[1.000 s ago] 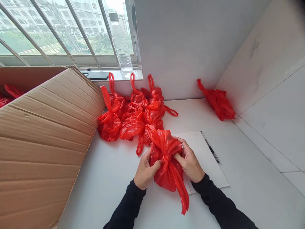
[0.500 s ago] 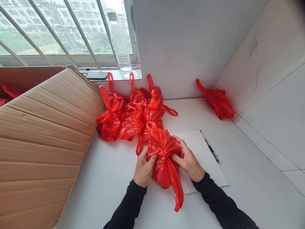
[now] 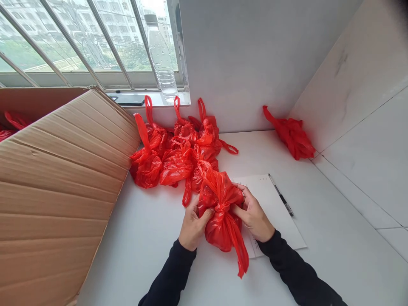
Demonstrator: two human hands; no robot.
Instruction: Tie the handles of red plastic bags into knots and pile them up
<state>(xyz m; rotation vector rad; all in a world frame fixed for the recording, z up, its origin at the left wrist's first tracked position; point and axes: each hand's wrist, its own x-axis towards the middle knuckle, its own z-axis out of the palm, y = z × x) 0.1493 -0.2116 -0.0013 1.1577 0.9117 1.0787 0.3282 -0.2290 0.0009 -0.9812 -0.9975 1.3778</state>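
Note:
Between my two hands is a knotted red plastic bag, its twisted handle ends trailing down toward me. My left hand grips its left side, thumb pressed near the knot. On the opposite side my right hand is closed round the bag, thumb also by the knot; some fingertips are hidden behind the plastic. What the bag contains cannot be made out. Just beyond it several tied red bags lie bunched against the wall. An open notebook with a black pen on it lies partly under my right hand.
A large cardboard box stands at the left, with red plastic inside. Another red bag lies in the right back corner. On the windowsill are a clear bottle and a dark flat phone-like object. White table beneath.
The held bag has shifted slightly to the right, and its dangling ends have swung a little right and up. Both hands keep their grip on it.

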